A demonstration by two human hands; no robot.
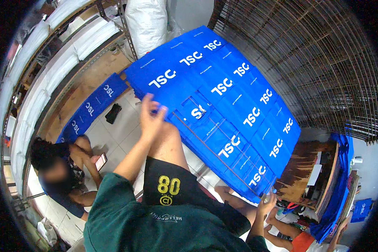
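Blue fabric pieces with white lettering [224, 86] lie overlapped in rows across a tilted, table-like surface in front of me. A thin brownish wire frame [232, 135] lies over the near pieces, with a small dark square outline [196, 106] close to its left end. My left hand [152, 115] is at the near left edge of the blue pieces, thumb and fingers curled together; what they grip is hidden. At the near right corner, my right hand [267, 202] pinches the end of the wire frame.
A tall rack of rusty wire shelves [306, 54] rises at the far right. White stacks [77, 52] fill shelving at left, beside a blue strip [90, 108]. A seated person [60, 176] holds a phone [101, 161] at lower left. Another person's legs [287, 239] show at lower right.
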